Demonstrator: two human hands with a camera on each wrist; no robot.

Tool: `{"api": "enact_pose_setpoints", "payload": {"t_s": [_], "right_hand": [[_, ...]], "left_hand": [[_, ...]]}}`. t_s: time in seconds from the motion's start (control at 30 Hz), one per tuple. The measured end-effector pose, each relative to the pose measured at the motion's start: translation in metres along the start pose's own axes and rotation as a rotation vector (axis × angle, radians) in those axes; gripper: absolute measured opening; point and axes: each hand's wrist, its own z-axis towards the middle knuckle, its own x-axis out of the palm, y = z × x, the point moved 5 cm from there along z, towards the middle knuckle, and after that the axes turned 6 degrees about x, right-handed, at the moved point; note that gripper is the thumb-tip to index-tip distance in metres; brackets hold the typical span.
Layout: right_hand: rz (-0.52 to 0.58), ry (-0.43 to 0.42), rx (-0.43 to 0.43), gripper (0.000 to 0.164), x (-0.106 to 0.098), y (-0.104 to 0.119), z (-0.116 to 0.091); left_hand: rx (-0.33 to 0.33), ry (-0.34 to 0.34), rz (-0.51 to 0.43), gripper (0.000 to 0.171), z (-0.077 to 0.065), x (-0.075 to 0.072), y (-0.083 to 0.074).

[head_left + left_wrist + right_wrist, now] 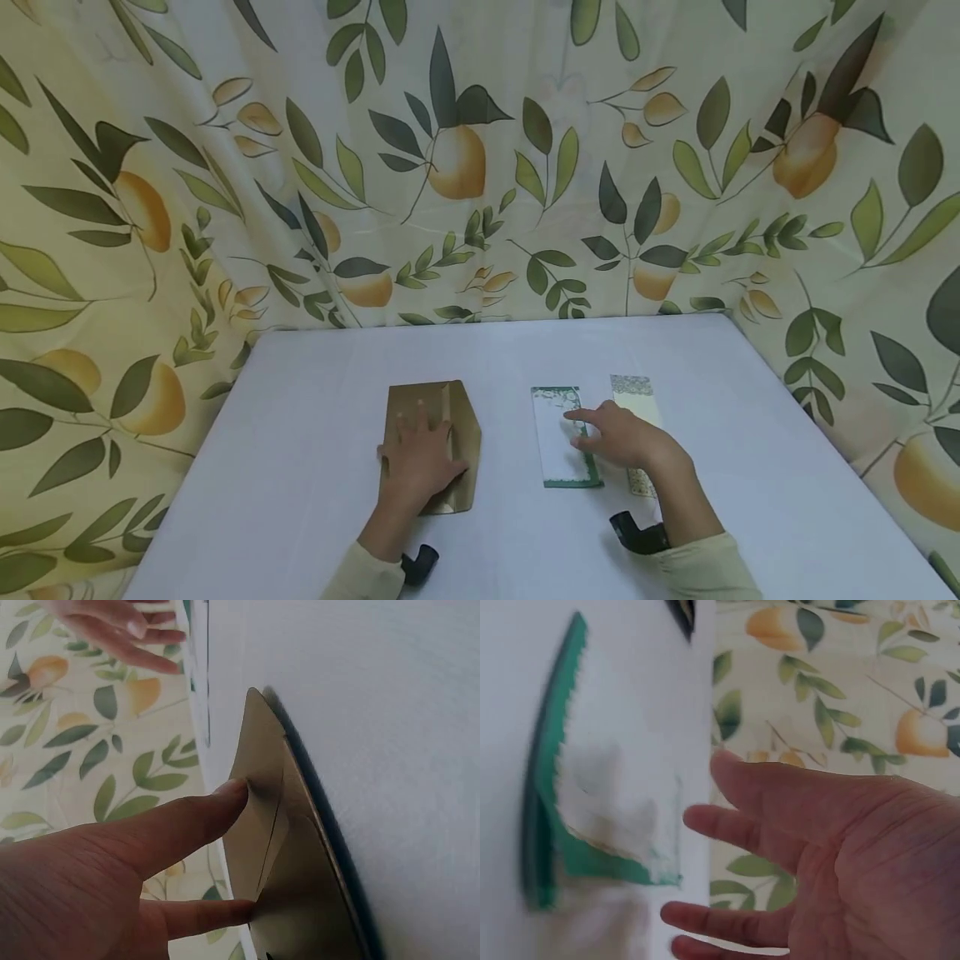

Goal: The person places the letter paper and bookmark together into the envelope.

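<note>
Patterned cloth (90,333), printed with leaves and orange fruit, hangs at far left and runs behind and along both sides of the white tabletop (300,433). Moving right: pale left sleeve (367,575), then left hand (418,462), palm down over the brown envelope (463,425). Fingers of this hand are extended and spread wide; in the left wrist view the thumb tip and one further fingertip touch the envelope's surface. Envelope lies flat on the tabletop, left of centre, pointed flap side toward the right. Small black fitting (422,565) sits at the left wrist, just below the envelope. Next, well apart from the envelope: a white sheet with green border (555,446), flat on the tabletop, right of centre. Right hand (630,437) reaches over the sheet's right side, index finger extended toward its middle. Right-hand fingers stand apart and hold nothing; from these views cannot tell whether any fingertip touches the sheet. Second black fitting (637,533) sits at the right wrist. Pale yellow card (636,406) with patterned ends lies just beside the sheet, to its right, partly covered by the right hand. Right sleeve (708,571), also pale, is last in order.
</note>
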Motion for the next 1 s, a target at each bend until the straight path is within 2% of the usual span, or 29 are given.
{"api": "enact_pose_setpoints", "payload": {"t_s": [0.17,0.4,0.53,0.7,1.0], "right_hand": [[-0.034,-0.033,0.066,0.052,0.017,0.007,0.015],[0.022,-0.062,0.237,0.086,0.03,0.003,0.021],[0.036,-0.062,0.253,0.092,0.03,0.001,0.02],[0.038,-0.057,0.263,0.094,0.03,0.002,0.019],[0.09,-0.057,0.239,0.103,0.033,0.003,0.025]], "left_hand": [[-0.079,0.029,-0.036,0.078,-0.008,-0.002,0.0],[-0.128,0.049,-0.087,0.084,-0.012,-0.003,-0.001],[-0.102,0.097,-0.142,0.09,-0.013,-0.002,-0.004],[-0.026,0.129,-0.194,0.088,-0.013,-0.003,-0.005],[-0.013,0.128,-0.166,0.099,-0.01,-0.004,-0.002]]}}
